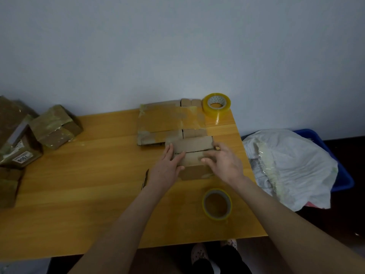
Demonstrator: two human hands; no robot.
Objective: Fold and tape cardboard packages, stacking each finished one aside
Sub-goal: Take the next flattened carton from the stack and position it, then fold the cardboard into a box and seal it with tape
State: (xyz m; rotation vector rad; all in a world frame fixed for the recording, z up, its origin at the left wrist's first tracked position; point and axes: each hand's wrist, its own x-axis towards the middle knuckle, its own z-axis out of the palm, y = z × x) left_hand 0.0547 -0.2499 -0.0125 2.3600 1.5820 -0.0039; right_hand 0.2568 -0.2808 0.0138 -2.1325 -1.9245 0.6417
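1. Toward the right side of the yellow wooden table point(94, 186), the small brown cardboard package point(190, 147) lies with its two top flaps meeting along a seam. No tape shows on it, so I judge the fold is only now being closed.
2. The left hand point(167, 165) lays nearly straight fingers against the package's left end, with the thumb pressing on the near flap, seemingly to hold it down.
3. The right hand point(224, 162) bends its fingers over the right end and sets its thumb on the near flap, gripping the package to steady it.
4. A thin, nearly used-up roll of clear tape point(216, 203) lies flat near the right wrist, handy for sealing.
5. A fuller yellowish tape roll point(216, 104) sits at the far corner, beside flattened taped cardboard sheets point(162, 123) that touch the package's far side.
6. Finished tape-wrapped brown packages point(55, 125) are piled at the left edge, well apart from the work.
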